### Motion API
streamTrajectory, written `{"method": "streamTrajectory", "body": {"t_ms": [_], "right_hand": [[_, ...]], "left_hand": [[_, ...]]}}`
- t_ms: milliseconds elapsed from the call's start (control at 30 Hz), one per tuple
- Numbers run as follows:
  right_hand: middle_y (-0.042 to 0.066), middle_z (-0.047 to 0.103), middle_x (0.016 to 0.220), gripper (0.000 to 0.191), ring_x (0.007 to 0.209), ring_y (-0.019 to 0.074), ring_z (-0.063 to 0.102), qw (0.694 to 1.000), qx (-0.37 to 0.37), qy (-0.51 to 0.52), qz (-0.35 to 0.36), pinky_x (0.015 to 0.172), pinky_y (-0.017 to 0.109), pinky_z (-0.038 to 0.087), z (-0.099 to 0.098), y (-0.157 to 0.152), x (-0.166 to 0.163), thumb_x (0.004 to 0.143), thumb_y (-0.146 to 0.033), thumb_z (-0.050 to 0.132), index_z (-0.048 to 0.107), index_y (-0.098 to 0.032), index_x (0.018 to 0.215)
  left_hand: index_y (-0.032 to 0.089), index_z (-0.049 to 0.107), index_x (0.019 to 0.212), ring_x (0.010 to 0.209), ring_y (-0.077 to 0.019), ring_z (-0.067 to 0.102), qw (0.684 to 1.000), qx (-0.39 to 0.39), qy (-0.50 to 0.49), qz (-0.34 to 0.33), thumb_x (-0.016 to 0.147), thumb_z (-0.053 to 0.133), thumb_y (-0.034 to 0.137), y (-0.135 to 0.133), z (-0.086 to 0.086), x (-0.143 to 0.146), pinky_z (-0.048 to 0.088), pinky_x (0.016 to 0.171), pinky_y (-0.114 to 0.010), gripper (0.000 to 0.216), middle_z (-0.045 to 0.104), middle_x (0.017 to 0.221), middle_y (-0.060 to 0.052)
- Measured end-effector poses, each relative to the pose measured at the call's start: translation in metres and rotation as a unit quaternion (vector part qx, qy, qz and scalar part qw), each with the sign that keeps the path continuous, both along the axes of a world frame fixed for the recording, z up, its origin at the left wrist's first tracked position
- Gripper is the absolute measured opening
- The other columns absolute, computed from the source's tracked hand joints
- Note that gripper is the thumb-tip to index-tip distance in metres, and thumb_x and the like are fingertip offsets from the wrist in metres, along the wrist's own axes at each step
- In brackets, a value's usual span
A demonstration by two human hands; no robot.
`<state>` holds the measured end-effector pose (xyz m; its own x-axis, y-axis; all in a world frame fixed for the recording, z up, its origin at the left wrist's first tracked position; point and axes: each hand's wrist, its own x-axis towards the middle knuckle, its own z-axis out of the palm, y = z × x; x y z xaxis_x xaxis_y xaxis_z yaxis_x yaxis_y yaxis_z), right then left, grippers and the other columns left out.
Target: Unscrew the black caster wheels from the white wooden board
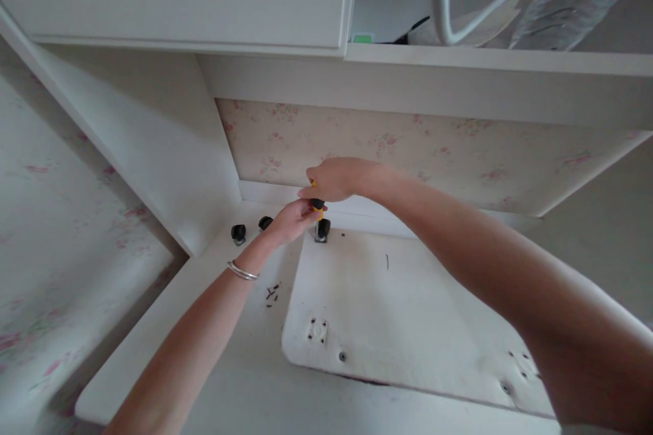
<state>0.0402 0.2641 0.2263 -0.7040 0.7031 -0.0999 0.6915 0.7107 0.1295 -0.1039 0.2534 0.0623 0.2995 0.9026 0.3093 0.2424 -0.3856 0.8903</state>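
My right hand point(337, 178) is wrapped round the top of a yellow and black screwdriver point(318, 204). Lower on the same tool, the fingers of my left hand point(292, 221) pinch it; a silver bangle is on that wrist. The screwdriver stands roughly upright over a black caster wheel point(323, 228) at the far left corner of a white board point(398, 312). Its tip is hidden. Two loose casters, a left one point(238, 234) and a right one point(265, 223), sit on the white desktop point(229, 353) left of my hands. Several dark screws point(273, 293) lie nearer me.
Screw holes point(317, 330) mark the board's near left corner, with more at its right. A thin dark piece point(387, 262) lies on the board. Overhead hang a white cabinet door point(194, 7) and an open shelf point(484, 60) with a white cable point(443, 0). Floral wallpaper point(357, 132) covers the back.
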Motion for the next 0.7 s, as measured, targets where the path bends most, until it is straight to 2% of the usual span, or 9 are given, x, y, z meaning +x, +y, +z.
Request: {"method": "streamTrajectory", "body": {"t_ms": [67, 133, 233, 333, 367, 467, 533, 700], "right_hand": [[0.021, 0.071, 0.100, 0.049, 0.088, 0.0335, 0.066, 0.998, 0.045, -0.004, -0.045, 0.066, 0.039, 0.045, -0.002, -0.004, -0.004, 0.090, -0.052, 0.048, 0.074, -0.014, 0.105], [0.023, 0.070, 0.104, 0.047, 0.093, 0.0347, 0.066, 0.996, 0.062, -0.019, -0.057, 0.068, 0.040, 0.046, -0.003, -0.007, -0.007, 0.091, -0.049, 0.048, 0.074, -0.012, 0.104], [0.023, 0.069, 0.106, 0.045, 0.094, 0.0328, 0.065, 0.998, 0.034, -0.040, -0.017, 0.067, 0.037, 0.045, -0.001, -0.007, -0.007, 0.092, -0.042, 0.049, 0.067, -0.010, 0.118], [0.019, 0.070, 0.106, 0.046, 0.091, 0.0293, 0.065, 0.998, -0.002, -0.053, 0.046, 0.065, 0.034, 0.042, 0.002, -0.002, -0.004, 0.091, -0.037, 0.051, 0.057, -0.012, 0.129], [0.018, 0.070, 0.105, 0.044, 0.090, 0.0282, 0.064, 0.996, -0.008, -0.059, 0.063, 0.065, 0.034, 0.041, 0.002, 0.000, -0.002, 0.091, -0.035, 0.052, 0.056, -0.013, 0.129], [0.015, 0.069, 0.103, 0.038, 0.086, 0.0247, 0.063, 0.993, -0.027, -0.062, 0.096, 0.063, 0.031, 0.039, 0.003, 0.006, 0.004, 0.089, -0.029, 0.055, 0.058, -0.014, 0.123], [0.012, 0.069, 0.103, 0.034, 0.085, 0.0223, 0.062, 0.992, -0.053, -0.050, 0.101, 0.062, 0.030, 0.038, 0.003, 0.011, 0.010, 0.086, -0.026, 0.058, 0.059, -0.015, 0.119], [0.009, 0.069, 0.101, 0.029, 0.087, 0.0203, 0.062, 0.991, -0.072, -0.036, 0.105, 0.063, 0.028, 0.037, 0.002, 0.019, 0.020, 0.082, -0.019, 0.062, 0.062, -0.017, 0.111]], "left_hand": [[0.014, 0.064, 0.100, 0.098, -0.0235, 0.068, 1.000, 0.004, -0.009, 0.023, 0.083, 0.063, 0.041, 0.000, -0.002, 0.003, 0.051, 0.094, -0.043, 0.031, 0.072, 0.104, -0.011], [0.015, 0.064, 0.097, 0.096, -0.0227, 0.068, 0.999, -0.003, -0.024, 0.045, 0.079, 0.066, 0.039, 0.000, -0.004, 0.004, 0.052, 0.092, -0.039, 0.030, 0.073, 0.102, -0.009], [0.017, 0.063, 0.094, 0.092, -0.0225, 0.069, 0.994, -0.013, -0.018, 0.105, 0.073, 0.073, 0.040, -0.002, -0.005, 0.005, 0.053, 0.087, -0.036, 0.032, 0.073, 0.097, -0.007], [0.017, 0.061, 0.094, 0.087, -0.0235, 0.068, 0.986, 0.008, 0.016, 0.166, 0.071, 0.075, 0.044, -0.005, -0.005, 0.005, 0.053, 0.083, -0.037, 0.038, 0.073, 0.092, -0.006], [0.017, 0.061, 0.098, 0.090, -0.0238, 0.068, 0.988, 0.016, 0.017, 0.153, 0.074, 0.073, 0.045, -0.006, -0.004, 0.004, 0.053, 0.085, -0.038, 0.039, 0.073, 0.095, -0.007], [0.017, 0.058, 0.117, 0.111, -0.0237, 0.062, 0.999, 0.023, -0.007, 0.035, 0.086, 0.060, 0.041, -0.007, -0.002, 0.003, 0.049, 0.096, -0.038, 0.040, 0.068, 0.118, -0.010], [0.017, 0.056, 0.123, 0.119, -0.0230, 0.058, 0.999, 0.024, -0.017, -0.012, 0.090, 0.055, 0.038, -0.005, 0.000, 0.002, 0.045, 0.102, -0.038, 0.039, 0.065, 0.126, -0.010], [0.016, 0.061, 0.114, 0.110, -0.0212, 0.062, 0.999, 0.033, 0.013, -0.008, 0.090, 0.056, 0.035, 0.001, 0.002, 0.003, 0.045, 0.101, -0.038, 0.031, 0.069, 0.116, -0.009]]}}
